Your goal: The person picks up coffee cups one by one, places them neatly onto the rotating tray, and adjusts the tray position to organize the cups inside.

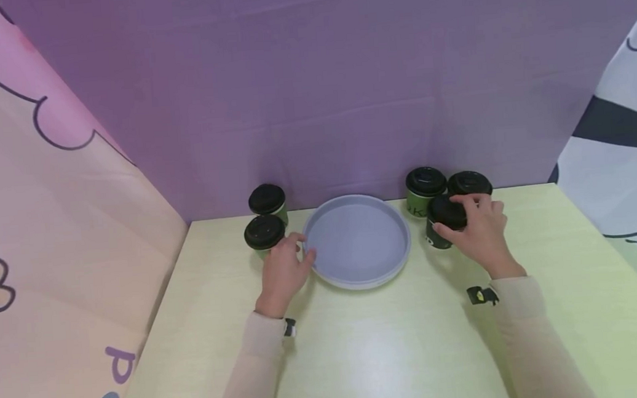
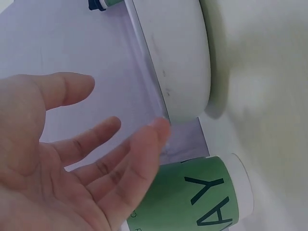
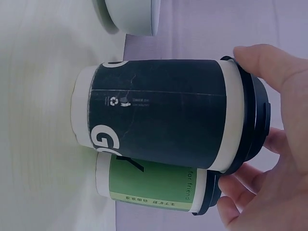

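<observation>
My right hand has its thumb and fingers around the black lid of a dark paper coffee cup. That cup stands upright on the table in front of two green-sleeved cups, one of them a green cup seen close behind it. My left hand holds nothing; its fingers are loosely bent between a lidded green cup and the left rim of a round pale tray. In the left wrist view, the fingertips overlap the tray's side wall and the green cup.
Another black-lidded cup stands behind the left one. At the back right are a green cup and a second black-lidded cup. A purple cloth rises along the table's back edge, with printed cloths at both sides.
</observation>
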`<state>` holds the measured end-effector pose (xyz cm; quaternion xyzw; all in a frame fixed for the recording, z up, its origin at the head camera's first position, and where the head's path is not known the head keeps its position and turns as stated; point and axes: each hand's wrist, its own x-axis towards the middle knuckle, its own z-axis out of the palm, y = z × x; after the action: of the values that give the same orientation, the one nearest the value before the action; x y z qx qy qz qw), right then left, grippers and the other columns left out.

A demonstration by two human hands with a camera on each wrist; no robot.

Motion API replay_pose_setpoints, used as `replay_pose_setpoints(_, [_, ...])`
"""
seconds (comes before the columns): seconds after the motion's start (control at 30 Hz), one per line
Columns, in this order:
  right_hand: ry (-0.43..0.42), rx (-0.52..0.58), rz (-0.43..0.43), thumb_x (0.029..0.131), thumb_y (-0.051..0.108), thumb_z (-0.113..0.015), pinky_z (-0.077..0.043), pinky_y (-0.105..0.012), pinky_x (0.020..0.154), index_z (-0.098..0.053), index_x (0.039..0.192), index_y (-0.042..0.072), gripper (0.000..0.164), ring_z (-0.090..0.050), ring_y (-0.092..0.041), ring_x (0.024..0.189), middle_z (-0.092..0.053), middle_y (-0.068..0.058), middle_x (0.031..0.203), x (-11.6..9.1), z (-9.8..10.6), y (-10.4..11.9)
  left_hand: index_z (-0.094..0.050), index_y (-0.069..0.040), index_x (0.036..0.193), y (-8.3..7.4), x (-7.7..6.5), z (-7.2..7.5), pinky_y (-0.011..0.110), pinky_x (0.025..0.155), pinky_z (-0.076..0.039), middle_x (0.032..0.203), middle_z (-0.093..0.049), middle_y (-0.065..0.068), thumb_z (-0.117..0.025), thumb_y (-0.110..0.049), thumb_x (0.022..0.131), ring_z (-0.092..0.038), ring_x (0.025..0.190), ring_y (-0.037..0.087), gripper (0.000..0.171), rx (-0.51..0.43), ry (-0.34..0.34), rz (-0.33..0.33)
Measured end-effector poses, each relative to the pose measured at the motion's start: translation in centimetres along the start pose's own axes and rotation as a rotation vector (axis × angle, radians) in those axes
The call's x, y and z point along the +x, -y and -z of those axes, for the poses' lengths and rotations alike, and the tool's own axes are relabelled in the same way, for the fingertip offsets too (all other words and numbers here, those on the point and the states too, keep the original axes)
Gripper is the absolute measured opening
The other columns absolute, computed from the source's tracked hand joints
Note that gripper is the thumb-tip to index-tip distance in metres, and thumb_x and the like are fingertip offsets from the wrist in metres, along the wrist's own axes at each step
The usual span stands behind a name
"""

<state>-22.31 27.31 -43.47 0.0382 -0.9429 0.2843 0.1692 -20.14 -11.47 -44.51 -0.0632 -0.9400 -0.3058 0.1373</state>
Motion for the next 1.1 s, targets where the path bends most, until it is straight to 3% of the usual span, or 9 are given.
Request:
replay_pose_setpoints(0.27, [0.004, -0.022, 0.005, 0.085, 0.035, -0.082, -0.025, -0.070, 0.090, -0.053, 0.137, 0.006, 0.066, -0.030, -0.053, 0.118, -0.037, -0.034, 0.142, -0.1, 0.1, 0.1, -0.059, -0.005, 0.137, 0.1, -0.2, -0.9, 0.050, 0.069, -0.059, 0.115, -0.070, 0.023, -0.071, -0.030, 0.094, -0.072, 0.091, 0.040, 0.051, 0.037, 0.074, 0.096])
replay_pose_setpoints(0.37, [-0.001, -0.015, 0.012, 0.086, 0.034, -0.082, -0.025, -0.070, 0.090, -0.053, 0.137, 0.005, 0.065, -0.030, -0.052, 0.119, -0.037, -0.034, 0.141, -0.1, 0.1, 0.0, -0.053, -0.004, 0.143, 0.3, -0.2, -1.4, 0.047, 0.066, -0.060, 0.119, -0.069, 0.024, -0.070, -0.028, 0.095, -0.072, 0.089, 0.040, 0.056, 0.032, 0.101, 0.113])
replay_pose_setpoints(0.57, [-0.018, 0.004, 0.020, 0.085, 0.032, -0.082, -0.026, -0.070, 0.091, -0.052, 0.140, 0.005, 0.068, -0.030, -0.052, 0.120, -0.038, -0.034, 0.138, -0.2, 0.0, 0.1, -0.046, -0.002, 0.148, 0.7, 0.0, -2.0, 0.033, 0.051, -0.052, 0.093, -0.071, 0.017, -0.068, -0.024, 0.097, -0.068, 0.068, 0.028, 0.060, -0.014, 0.140, 0.135])
replay_pose_setpoints(0.67, [-0.039, 0.016, 0.020, 0.084, 0.031, -0.082, -0.026, -0.070, 0.091, -0.051, 0.142, 0.005, 0.071, -0.030, -0.051, 0.121, -0.039, -0.034, 0.137, -0.1, 0.1, 0.3, -0.044, 0.001, 0.149, 0.7, 0.0, -2.1, 0.031, 0.047, -0.050, 0.088, -0.073, 0.019, -0.067, -0.021, 0.097, -0.068, 0.064, 0.028, 0.061, -0.030, 0.154, 0.127])
replay_pose_setpoints(0.83, [-0.078, 0.037, 0.018, 0.082, 0.029, -0.083, -0.027, -0.070, 0.093, -0.052, 0.141, 0.004, 0.071, -0.032, -0.051, 0.121, -0.040, -0.032, 0.138, 0.2, 0.1, 0.5, -0.039, 0.004, 0.151, 1.0, 0.0, -2.5, 0.036, 0.053, -0.057, 0.102, -0.074, 0.028, -0.063, -0.022, 0.099, -0.075, 0.076, 0.036, 0.063, -0.045, 0.182, 0.123])
replay_pose_setpoints(1.1, [-0.115, 0.111, 0.026, 0.080, 0.023, -0.084, -0.039, -0.071, 0.103, -0.052, 0.138, 0.002, 0.069, -0.045, -0.059, 0.124, -0.039, -0.033, 0.142, 0.3, 0.2, 0.8, -0.036, 0.002, 0.155, 1.5, -0.2, -3.2, 0.045, 0.068, -0.061, 0.113, -0.072, 0.029, -0.056, -0.025, 0.103, -0.075, 0.091, 0.040, 0.062, -0.066, 0.220, 0.151])
